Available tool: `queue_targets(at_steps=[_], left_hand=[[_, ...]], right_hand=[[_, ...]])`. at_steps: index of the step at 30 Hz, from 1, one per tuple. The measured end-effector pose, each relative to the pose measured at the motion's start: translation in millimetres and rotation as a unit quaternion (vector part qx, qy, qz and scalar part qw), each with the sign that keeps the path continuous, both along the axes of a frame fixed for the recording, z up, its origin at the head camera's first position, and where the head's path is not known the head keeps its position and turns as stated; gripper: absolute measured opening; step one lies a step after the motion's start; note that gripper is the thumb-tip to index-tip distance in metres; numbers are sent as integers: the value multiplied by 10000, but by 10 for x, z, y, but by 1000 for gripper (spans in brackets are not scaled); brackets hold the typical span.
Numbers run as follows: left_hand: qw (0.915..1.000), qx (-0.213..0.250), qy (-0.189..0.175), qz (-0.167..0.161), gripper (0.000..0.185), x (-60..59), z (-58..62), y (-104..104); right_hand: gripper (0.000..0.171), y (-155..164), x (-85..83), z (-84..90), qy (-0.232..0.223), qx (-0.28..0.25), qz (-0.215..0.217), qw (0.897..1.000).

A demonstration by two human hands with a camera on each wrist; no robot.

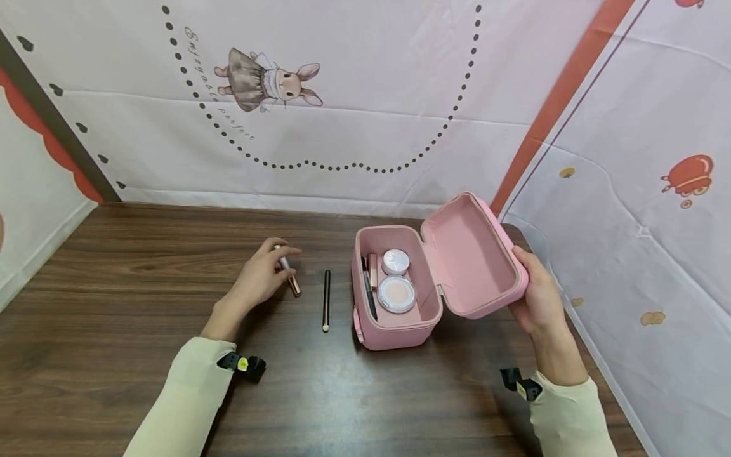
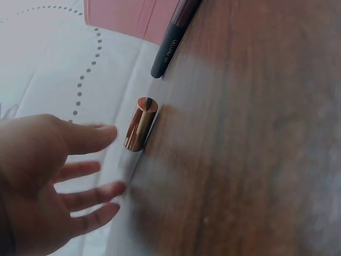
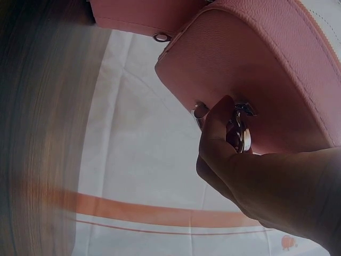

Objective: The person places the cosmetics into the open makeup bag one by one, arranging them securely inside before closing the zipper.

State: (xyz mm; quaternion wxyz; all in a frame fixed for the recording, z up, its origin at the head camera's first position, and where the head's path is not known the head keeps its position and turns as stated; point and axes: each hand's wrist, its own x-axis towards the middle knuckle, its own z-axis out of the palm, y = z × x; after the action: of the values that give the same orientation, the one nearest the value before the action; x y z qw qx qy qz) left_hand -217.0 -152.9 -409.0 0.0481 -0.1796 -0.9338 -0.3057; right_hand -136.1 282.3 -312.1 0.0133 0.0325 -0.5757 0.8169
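Pale yellow sleeves (image 1: 185, 397) worn, black bands (image 1: 254, 370) strapped at cuffs (image 1: 212, 348) behind left hand (image 1: 260, 273) and right hand (image 1: 540, 293), yellow patches (image 1: 242, 364) fixed on.

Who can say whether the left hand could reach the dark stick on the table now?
Likely yes: the left hand is open, and the dark stick lies uncovered between it and the pink case. The gold-ended tube is nearer but looks too slim to block.
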Motion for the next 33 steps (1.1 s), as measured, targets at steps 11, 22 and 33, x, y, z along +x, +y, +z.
queue_targets(at_steps=[11, 22, 33], left_hand=[[9975, -119, -631, 284, 79, -69, -53, -45], [9929, -484, -1084, -16, 99, -48, -13, -42], [9982, 225, -464, -292, 62, -138, -104, 7]], right_hand=[[30, 5, -7, 9, -4, 1, -50, 10000], [31, 8, -19, 1, 98, -28, -34, 9999], [32, 5, -26, -6, 9, -24, 40, 10000]])
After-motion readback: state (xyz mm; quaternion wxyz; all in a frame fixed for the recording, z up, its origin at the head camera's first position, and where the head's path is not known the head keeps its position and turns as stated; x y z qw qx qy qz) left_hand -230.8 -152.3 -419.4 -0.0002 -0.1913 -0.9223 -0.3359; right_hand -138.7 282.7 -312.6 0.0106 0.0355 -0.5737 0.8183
